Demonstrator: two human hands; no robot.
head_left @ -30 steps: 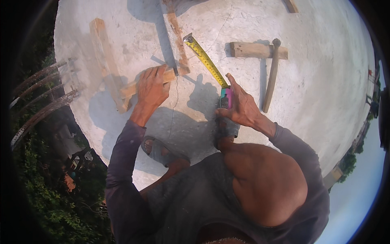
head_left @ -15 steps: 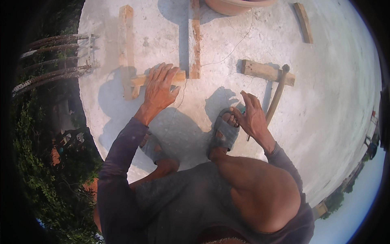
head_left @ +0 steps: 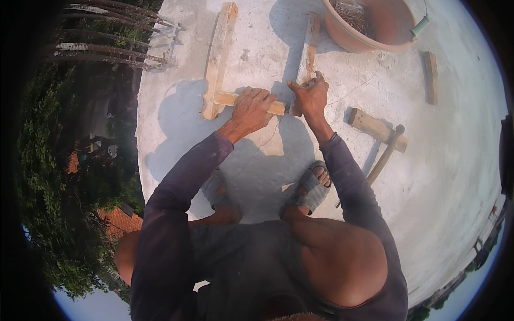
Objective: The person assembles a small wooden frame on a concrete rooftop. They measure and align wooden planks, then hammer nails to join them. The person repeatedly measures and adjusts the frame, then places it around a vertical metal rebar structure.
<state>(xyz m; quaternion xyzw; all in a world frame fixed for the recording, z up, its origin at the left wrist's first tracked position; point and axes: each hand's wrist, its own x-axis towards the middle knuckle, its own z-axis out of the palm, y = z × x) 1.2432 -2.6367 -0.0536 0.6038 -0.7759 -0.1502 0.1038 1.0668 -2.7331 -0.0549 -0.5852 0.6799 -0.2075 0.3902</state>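
My left hand point(head_left: 249, 111) is closed over a short wooden strip point(head_left: 225, 98) lying crosswise. The strip's left end meets a long wooden board point(head_left: 218, 59), and its right end lies close to the near end of a second wooden board point(head_left: 309, 53). My right hand point(head_left: 310, 98) grips that second board near its lower end, thumb on the left side. The palm hides part of the board. To the right, a hammer point(head_left: 384, 155) with a wooden handle rests across a wooden block point(head_left: 371, 126).
A pinkish tub point(head_left: 396, 45) holding thin dark pieces stands at the top, a green-handled tool point(head_left: 420, 25) on its rim. Another wooden block point(head_left: 431, 77) lies at right. Rusty bars point(head_left: 107, 53) jut past the concrete slab's left edge point(head_left: 140, 139), with trees below. My sandalled feet are close by.
My right hand has moved up and left from beside my right foot to grip the second board. My left hand, flatter before, now curls around the short strip. The view has shifted.
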